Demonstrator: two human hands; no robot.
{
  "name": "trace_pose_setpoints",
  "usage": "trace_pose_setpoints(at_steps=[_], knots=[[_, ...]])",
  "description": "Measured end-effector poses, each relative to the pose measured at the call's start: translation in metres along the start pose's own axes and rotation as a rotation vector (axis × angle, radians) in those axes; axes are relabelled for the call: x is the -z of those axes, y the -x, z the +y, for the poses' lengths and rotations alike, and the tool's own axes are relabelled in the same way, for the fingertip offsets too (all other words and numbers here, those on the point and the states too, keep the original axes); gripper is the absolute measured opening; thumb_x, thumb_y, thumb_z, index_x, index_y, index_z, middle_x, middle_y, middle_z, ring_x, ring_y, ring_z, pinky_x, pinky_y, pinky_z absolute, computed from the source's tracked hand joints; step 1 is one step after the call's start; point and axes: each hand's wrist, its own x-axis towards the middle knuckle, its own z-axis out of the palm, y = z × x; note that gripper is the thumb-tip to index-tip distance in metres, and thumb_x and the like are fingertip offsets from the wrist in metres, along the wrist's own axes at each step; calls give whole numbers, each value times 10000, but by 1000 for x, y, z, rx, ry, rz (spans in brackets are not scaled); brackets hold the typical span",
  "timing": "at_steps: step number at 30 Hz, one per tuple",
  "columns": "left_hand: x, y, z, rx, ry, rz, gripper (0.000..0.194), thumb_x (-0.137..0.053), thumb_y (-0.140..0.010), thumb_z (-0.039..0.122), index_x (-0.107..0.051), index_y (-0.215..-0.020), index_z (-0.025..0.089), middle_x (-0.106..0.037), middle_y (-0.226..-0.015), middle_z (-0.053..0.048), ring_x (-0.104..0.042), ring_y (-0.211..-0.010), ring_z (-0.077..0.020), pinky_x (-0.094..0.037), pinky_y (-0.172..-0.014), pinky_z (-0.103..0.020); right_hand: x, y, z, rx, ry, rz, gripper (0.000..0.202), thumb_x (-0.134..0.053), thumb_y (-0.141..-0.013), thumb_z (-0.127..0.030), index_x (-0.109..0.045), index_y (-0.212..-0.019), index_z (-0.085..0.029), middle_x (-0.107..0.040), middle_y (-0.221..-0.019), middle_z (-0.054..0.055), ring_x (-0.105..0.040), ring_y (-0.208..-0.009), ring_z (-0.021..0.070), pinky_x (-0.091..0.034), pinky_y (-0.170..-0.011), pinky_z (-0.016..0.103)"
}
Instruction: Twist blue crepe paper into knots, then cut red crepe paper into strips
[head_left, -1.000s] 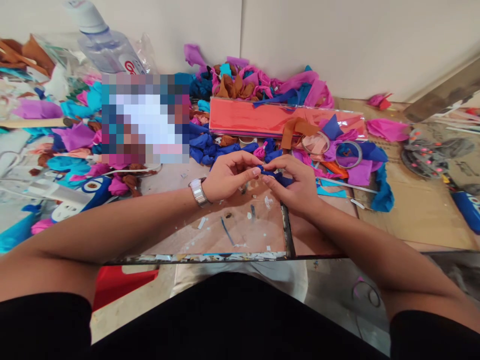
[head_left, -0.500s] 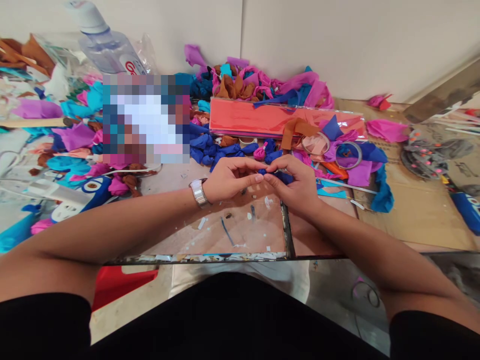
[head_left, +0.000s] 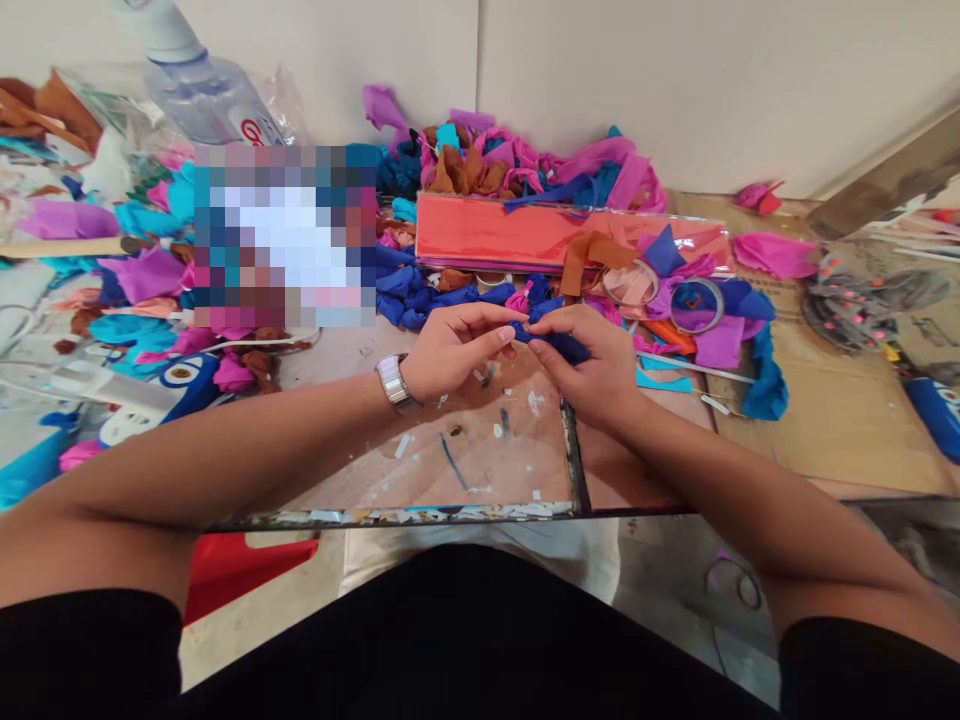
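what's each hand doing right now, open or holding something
Left hand: fingers curled at the end of the blue scrap; whether it grips cannot be told.
Right hand: closed, holding the blue scrap.

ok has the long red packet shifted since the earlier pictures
No. The long red packet shows no visible shift; its left end lies just as far left of the wall seam.

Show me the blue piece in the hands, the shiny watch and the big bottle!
Blue piece (head_left: 573,348): head view, on its visible crumpled part.
Watch (head_left: 396,382): head view, on its silver band.
Bottle (head_left: 206,97): head view, on its see-through side.
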Motion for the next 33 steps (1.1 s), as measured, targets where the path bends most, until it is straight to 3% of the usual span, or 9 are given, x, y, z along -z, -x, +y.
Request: trace_pose_setpoints(at_steps=[11,18,24,28,33], knots=[[1,1,-4,-133,-167,-61,409,-775,-950,521,-825,-1179,186,-824,-1105,-101,-742,-835,-142,-596,-748,-245,-1,1,-1,-45,-20,-11,46,-720,-971,-280,-707,-956,-239,-788,-932,33,-738,-863,214,-560,-825,384],[3,2,-5,-145,-215,-99,390,-729,-990,504,-824,-1237,218,-821,-1211,-103,-769,-1045,-195,-613,-942,-318,-2,2,0,-79,-37,-20,59,-741,-953,-293,-713,-945,-242,-782,-920,27,-730,-854,215,-554,-828,386],[1,3,-7,-114,-157,-89,403,-848,-898,469,-833,-1207,211,-823,-1183,-104,-766,-973,-192,-618,-868,-307,-2,1,-1,-89,-37,-19,78,-748,-961,-318,-718,-952,-247,-782,-917,23,-732,-848,213,-567,-816,380],[-1,1,-8,-95,-1,-106,450,-880,-874,425,-783,-1247,193,-827,-1109,-99,-766,-912,-168,-617,-806,-277,-2,2,0,-114,-37,-18,107,-757,-971,-352,-731,-1009,-256,-798,-960,22,-748,-877,215,-591,-833,382],[-3,0,-5,-101,53,-84,349,-904,-854,376,-757,-1075,149,-809,-955,-70,-726,-748,-111,-572,-689,-217,-3,5,4,-106,-50,-20,207,-767,-976,-362,-742,-1167,-284,-817,-1034,18,-767,-908,214,-604,-865,392]])
